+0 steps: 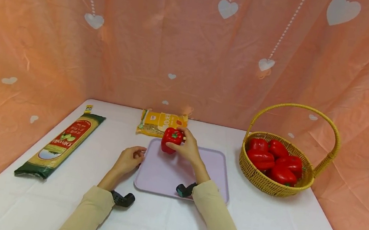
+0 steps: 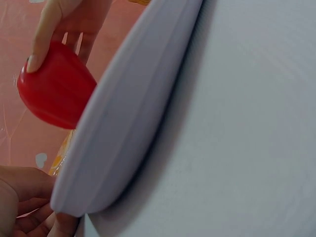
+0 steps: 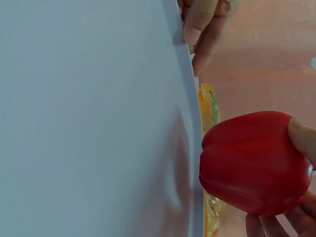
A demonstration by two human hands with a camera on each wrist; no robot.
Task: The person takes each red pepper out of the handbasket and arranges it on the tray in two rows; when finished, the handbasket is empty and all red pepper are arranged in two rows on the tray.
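Observation:
A red bell pepper [image 1: 172, 140] with a green stem is held between the thumb and fingers of my right hand [image 1: 186, 146], over the far left part of a pale lilac tray [image 1: 177, 175]. The right wrist view shows the pepper's smooth underside [image 3: 254, 163] near the tray's far rim. My left hand [image 1: 129, 159] grips the tray's left rim near the far corner, its fingers curled. In the left wrist view, part of that hand [image 2: 24, 197] shows at the tray's corner; some fingers are hidden behind the rim.
On the right stands a yellow wicker basket [image 1: 259, 181] with a tall handle, holding several red bell peppers [image 1: 282, 175]. Behind the tray lies a yellow grain packet [image 1: 152, 120]. A green and gold Olivoilà packet [image 1: 64, 138] lies on the left of the white table [image 1: 147, 221].

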